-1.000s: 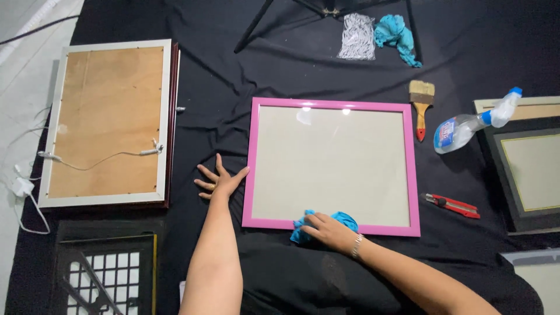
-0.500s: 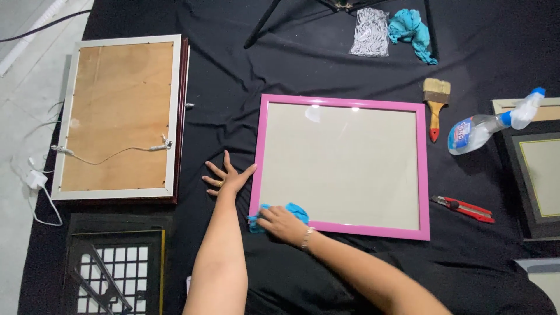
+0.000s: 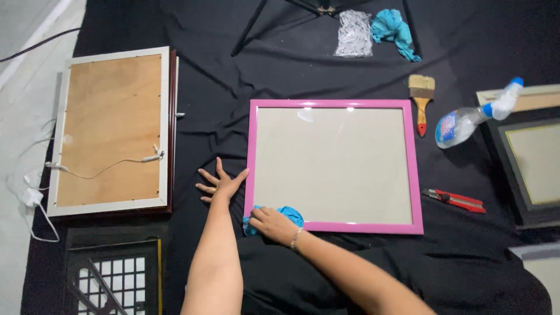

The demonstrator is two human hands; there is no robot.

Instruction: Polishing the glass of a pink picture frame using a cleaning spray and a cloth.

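Two hands at one pink-framed glass picture frame (image 3: 333, 166) lying flat mid-cloth: left hand (image 3: 220, 183) spread open, bracing its left edge. Right hand (image 3: 269, 222) clenched on crumpled blue cloth (image 3: 288, 215), pressing near-left corner.

Left hand (image 3: 220, 184) lies flat, fingers spread; right hand (image 3: 269, 224) seems curled, both forearms extended.

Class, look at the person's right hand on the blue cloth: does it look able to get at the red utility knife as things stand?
Probably yes. The right hand presses the blue cloth at the pink frame near corner; the red utility knife lies in the open on black fabric, nothing between, though the hand must drop the cloth.
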